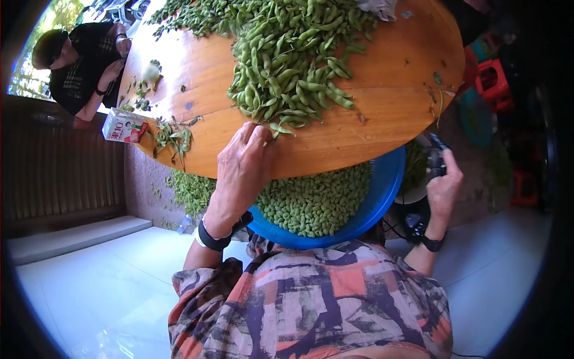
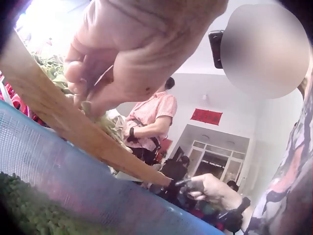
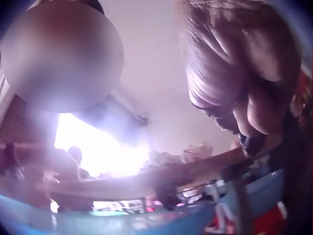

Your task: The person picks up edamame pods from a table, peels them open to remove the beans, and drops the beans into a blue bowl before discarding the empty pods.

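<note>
My left hand (image 1: 242, 164) is over the table's near edge, by the heap of green pods (image 1: 281, 72). Its fingers are curled, and in the left wrist view the left hand (image 2: 132, 49) pinches a pale green pod (image 2: 87, 108) between thumb and fingers. To the right of the table, my right hand (image 1: 445, 188) grips a dark tool (image 1: 437, 163) with a narrow bluish end; its exact kind is unclear. Below the table edge a blue basin (image 1: 391, 185) holds many shelled green beans (image 1: 314, 203).
A round wooden table (image 1: 197, 78) bears a white carton (image 1: 124, 125), plant scraps (image 1: 173, 139) and a pale round object (image 1: 150, 73). Another person (image 1: 81, 66) sits at the far left. Red stools (image 1: 493, 84) stand at the right; green scraps (image 1: 191, 191) lie on the floor.
</note>
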`<state>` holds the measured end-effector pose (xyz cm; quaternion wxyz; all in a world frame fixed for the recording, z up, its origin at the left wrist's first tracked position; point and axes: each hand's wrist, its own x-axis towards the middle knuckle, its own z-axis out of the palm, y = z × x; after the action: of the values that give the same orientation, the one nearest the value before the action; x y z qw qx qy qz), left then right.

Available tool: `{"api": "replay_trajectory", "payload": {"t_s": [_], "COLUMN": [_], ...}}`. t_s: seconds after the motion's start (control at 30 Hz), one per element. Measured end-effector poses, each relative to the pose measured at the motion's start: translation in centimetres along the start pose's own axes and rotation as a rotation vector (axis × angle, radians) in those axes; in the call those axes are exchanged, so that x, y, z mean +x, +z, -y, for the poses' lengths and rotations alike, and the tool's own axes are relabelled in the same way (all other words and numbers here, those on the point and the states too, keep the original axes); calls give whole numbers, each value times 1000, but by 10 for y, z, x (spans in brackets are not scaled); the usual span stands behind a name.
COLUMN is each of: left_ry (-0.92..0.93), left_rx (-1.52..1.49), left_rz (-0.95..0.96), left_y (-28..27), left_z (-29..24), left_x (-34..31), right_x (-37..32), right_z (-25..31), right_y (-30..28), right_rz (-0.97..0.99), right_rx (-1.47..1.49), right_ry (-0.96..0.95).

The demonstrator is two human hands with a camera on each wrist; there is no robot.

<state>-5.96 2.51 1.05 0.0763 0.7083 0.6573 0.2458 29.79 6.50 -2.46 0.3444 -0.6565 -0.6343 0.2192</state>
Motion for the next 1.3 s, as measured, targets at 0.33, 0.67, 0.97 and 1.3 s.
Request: {"api": "replay_trajectory", "payload": {"t_s": [0.33,0.67,0.97,1.3], "left_ry": [-398,-347,-319,-333], "left_rx": [-1146,-1083,-1068,-1156], "left_rz": [209,178,110,90], "left_y": [24,39,26,21], "left_z": [-30,-35,-41,-50], "left_x": [-6,-4,12,14], "right_x": [-5,-10,-5,0], "right_z": [111,97,111,104], "right_y": [76,77,76,68], "right_rz": [738,715,542,544], "right_rx": [631,789,730,809], "right_ry": [70,97,-127,-207]}}
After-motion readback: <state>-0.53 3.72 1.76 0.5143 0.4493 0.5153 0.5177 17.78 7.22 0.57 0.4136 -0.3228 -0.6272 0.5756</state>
